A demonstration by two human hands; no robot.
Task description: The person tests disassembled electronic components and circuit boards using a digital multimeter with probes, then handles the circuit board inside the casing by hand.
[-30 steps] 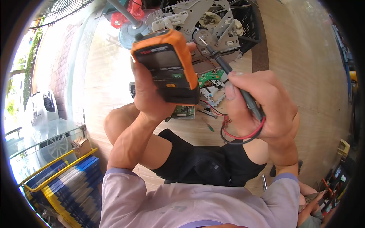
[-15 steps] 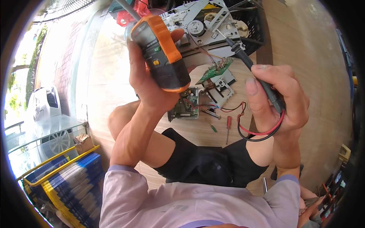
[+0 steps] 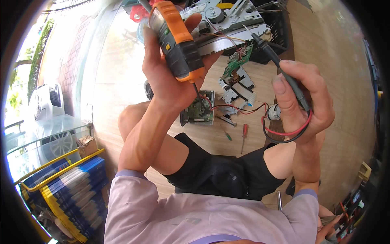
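My left hand (image 3: 168, 91) is wrapped round an orange and black multimeter (image 3: 183, 59), which is tilted so its display is seen at a slant. In my right hand (image 3: 310, 87), thumb and fingers pinch a black test probe (image 3: 293, 81). Its thin metal tip points up and left, close to a metal disc-drive-like mechanism (image 3: 239, 18); contact cannot be made out. Red and black leads (image 3: 280, 133) loop below my right hand. Between the hands a green circuit board (image 3: 238, 61) hangs by wires near the mechanism. Beneath the multimeter lies an opened unit with a circuit board (image 3: 201, 112).
A red screwdriver (image 3: 244, 131) and a small green-handled tool (image 3: 227, 135) lie on the floor before my lap. A black crate (image 3: 280, 36) is under the mechanism. A silvery cylinder (image 3: 274, 112) lies beside my right hand. Blue packages (image 3: 77, 187) fill a yellow rack at left.
The multimeter has tilted, turning its display away, and my left hand has shifted right. My right hand, still holding the probe, is slightly farther right. The silvery cylinder has come into view.
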